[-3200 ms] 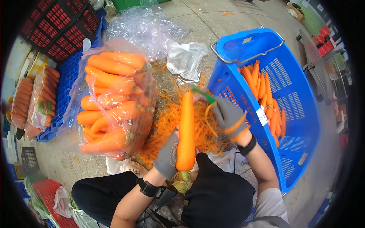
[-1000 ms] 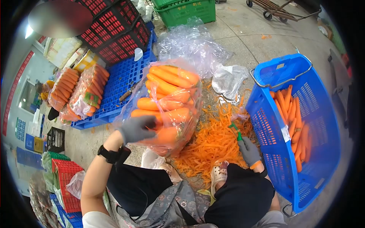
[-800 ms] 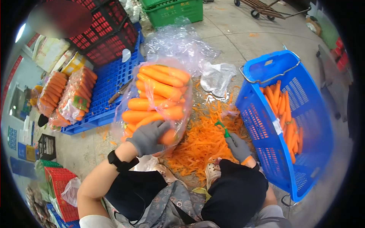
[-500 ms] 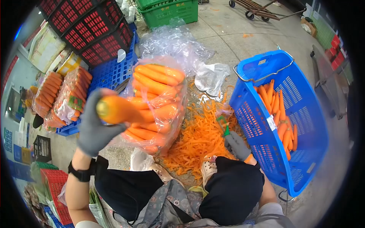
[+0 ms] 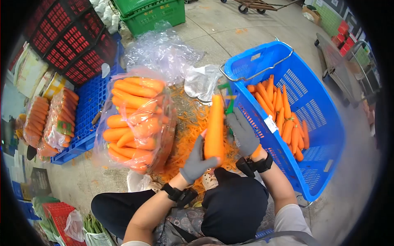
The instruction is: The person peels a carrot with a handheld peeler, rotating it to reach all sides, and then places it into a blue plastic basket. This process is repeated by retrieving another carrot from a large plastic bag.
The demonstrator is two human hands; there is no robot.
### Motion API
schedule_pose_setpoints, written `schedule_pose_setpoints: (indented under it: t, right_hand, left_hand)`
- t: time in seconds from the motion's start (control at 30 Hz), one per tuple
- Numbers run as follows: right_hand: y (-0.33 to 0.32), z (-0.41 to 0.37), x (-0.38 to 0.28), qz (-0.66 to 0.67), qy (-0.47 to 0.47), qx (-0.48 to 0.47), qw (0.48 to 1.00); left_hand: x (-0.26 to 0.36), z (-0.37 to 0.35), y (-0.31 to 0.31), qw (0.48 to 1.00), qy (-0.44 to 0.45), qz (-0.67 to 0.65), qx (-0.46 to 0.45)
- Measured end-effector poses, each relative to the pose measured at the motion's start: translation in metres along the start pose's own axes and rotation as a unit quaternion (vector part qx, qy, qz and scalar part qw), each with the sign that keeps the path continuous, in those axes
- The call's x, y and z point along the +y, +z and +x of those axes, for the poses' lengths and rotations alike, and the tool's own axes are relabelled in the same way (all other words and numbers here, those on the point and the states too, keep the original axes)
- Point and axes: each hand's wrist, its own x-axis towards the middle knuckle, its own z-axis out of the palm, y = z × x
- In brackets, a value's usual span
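- Left hand (image 5: 195,160) grips carrot (image 5: 214,130) low, left of blue basket (image 5: 328,141), likely baring its length.
- Right hand (image 5: 245,133) holds green peeler (image 5: 230,106) beside basket.
- Bagged carrots (image 5: 133,133) farther left of basket, presumably for reach.

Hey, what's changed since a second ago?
The grey-gloved left hand has taken a thick orange carrot from the translucent pink plastic bag and brought it rightward. The grey-gloved right hand has raised its green peeler towards it. The bag and blue plastic basket stayed put.
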Motion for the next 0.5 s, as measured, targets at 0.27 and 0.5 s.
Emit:
schedule_pose_setpoints:
  t: [0.27, 0.5]
  right_hand:
    - [0.019, -0.054, 0.014, 0.017, 0.050, -0.167, 0.985]
    - [0.029, -0.063, 0.021, -0.071, 0.106, -0.211, 0.969]
  left_hand:
    - [-0.026, 0.011, -0.018, 0.873, -0.243, -0.403, 0.127]
    - [-0.027, -0.002, -0.013, 0.858, -0.301, -0.404, 0.101]
